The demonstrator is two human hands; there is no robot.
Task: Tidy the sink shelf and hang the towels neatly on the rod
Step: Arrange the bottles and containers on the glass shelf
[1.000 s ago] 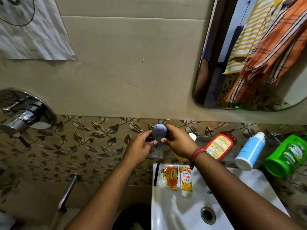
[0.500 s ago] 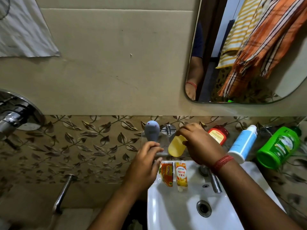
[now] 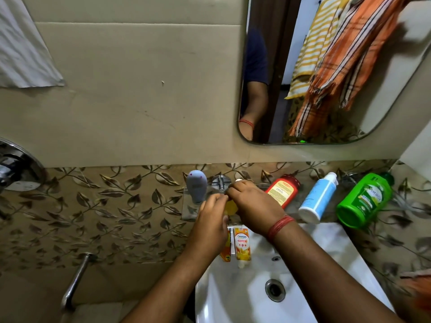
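A small yellow bottle (image 3: 231,208) sits between my two hands above the glass shelf (image 3: 187,209). My right hand (image 3: 253,206) grips it from above and the right. My left hand (image 3: 211,226) holds it from below and the left. A grey-blue bottle (image 3: 197,186) stands upright at the shelf's left end. To the right stand a red bottle (image 3: 283,191), a white and blue bottle (image 3: 318,198) and a green bottle (image 3: 365,199). In the mirror (image 3: 377,117), striped orange and yellow towels (image 3: 340,57) hang bunched together.
Two orange sachets (image 3: 241,244) lie on the rim of the white sink (image 3: 235,299). A chrome wall tap (image 3: 220,181) sits behind my hands. A shower valve (image 3: 14,170) and a spout (image 3: 75,283) are on the left wall. A white cloth (image 3: 22,52) hangs at top left.
I let go of the grey-blue bottle, which now stands on the shelf. My right hand picked up the yellow bottle, and my left hand rose to join it.
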